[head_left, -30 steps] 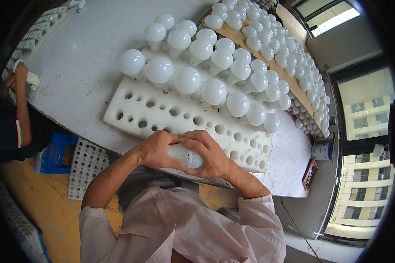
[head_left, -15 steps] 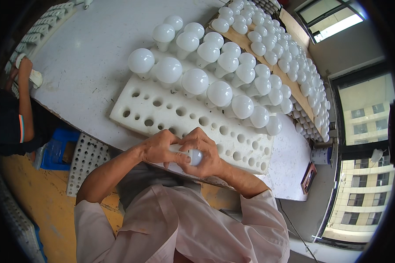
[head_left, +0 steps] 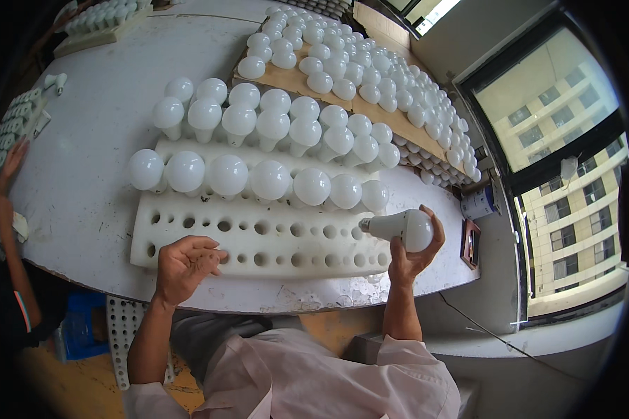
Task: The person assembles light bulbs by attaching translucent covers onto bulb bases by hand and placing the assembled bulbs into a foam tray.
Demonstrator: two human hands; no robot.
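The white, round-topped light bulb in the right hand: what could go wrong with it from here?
The white, round-topped light bulb might slip, since the right hand alone holds it; it could then strike the pale, marked table.

Its silvery screw base might knock the white globe-shaped bulb at the right end of the nearest row, which looks close by, though depth is hard to judge.

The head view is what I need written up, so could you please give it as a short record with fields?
Left hand: fingers partly curled, no bulb in it, at the left part of the foam tray
Right hand: holds a white bulb by its globe, screw end pointing left
Tray: standing bulbs behind, open holes in front
Right side: window
Far left: another person's hand
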